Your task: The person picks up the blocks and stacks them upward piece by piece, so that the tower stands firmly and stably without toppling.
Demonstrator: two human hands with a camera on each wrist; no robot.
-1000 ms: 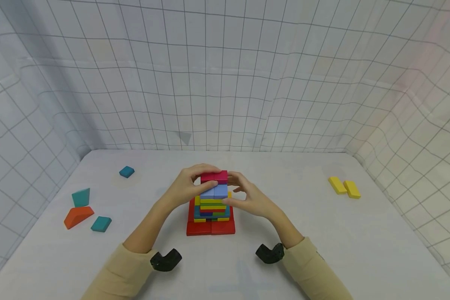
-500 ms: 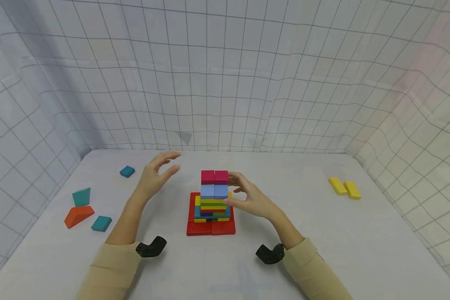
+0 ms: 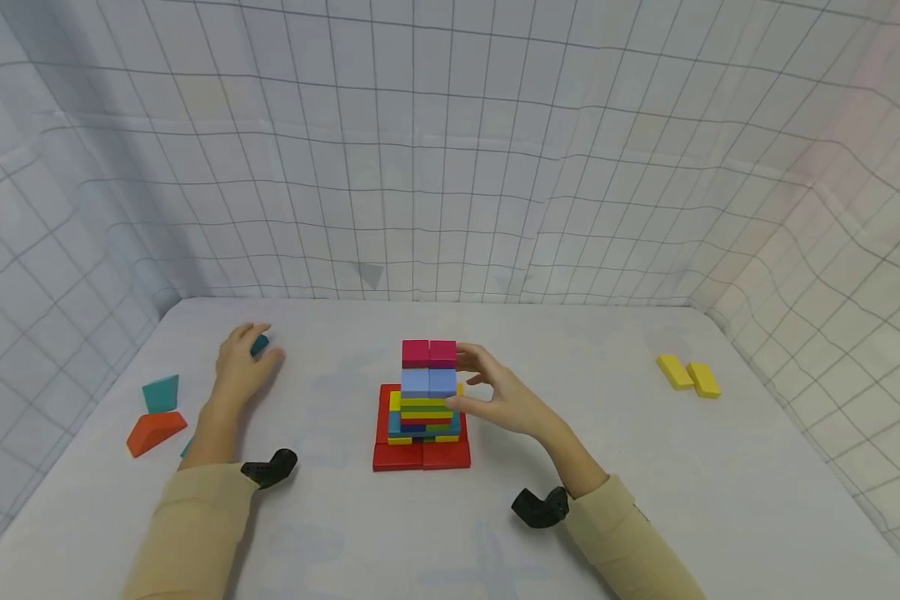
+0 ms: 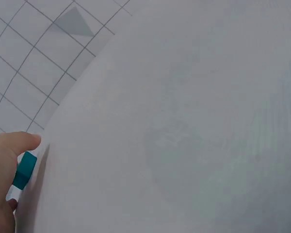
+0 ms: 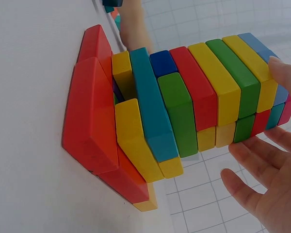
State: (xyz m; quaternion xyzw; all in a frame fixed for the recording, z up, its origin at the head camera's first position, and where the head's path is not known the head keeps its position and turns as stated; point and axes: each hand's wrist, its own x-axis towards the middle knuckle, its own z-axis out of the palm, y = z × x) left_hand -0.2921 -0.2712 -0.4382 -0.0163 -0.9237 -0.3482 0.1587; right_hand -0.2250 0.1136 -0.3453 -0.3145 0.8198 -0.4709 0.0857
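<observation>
My left hand (image 3: 238, 367) is over a small teal-blue block (image 3: 260, 344) at the far left of the table. Its curved fingers and thumb stand on either side of the block (image 4: 25, 170), which shows between them in the left wrist view. In the middle rises a tower of stacked coloured blocks (image 3: 428, 383) on a red block base (image 3: 447, 456). My right hand (image 3: 498, 392) holds the tower's upper part from the right side, thumb at the front and fingers toward the back. The right wrist view shows the thumb (image 5: 281, 73) near the upper yellow and blue blocks.
A teal block (image 3: 161, 394) and an orange block (image 3: 155, 433) lie at the left. Another teal block (image 3: 187, 448) is partly covered by the left forearm. Two yellow blocks (image 3: 675, 372) lie far right. A grid-patterned curtain (image 3: 450, 167) stands behind the table.
My left hand has come off the tower's top and moved left to the teal-blue block. The right hand has stayed at the tower, which stands as before.
</observation>
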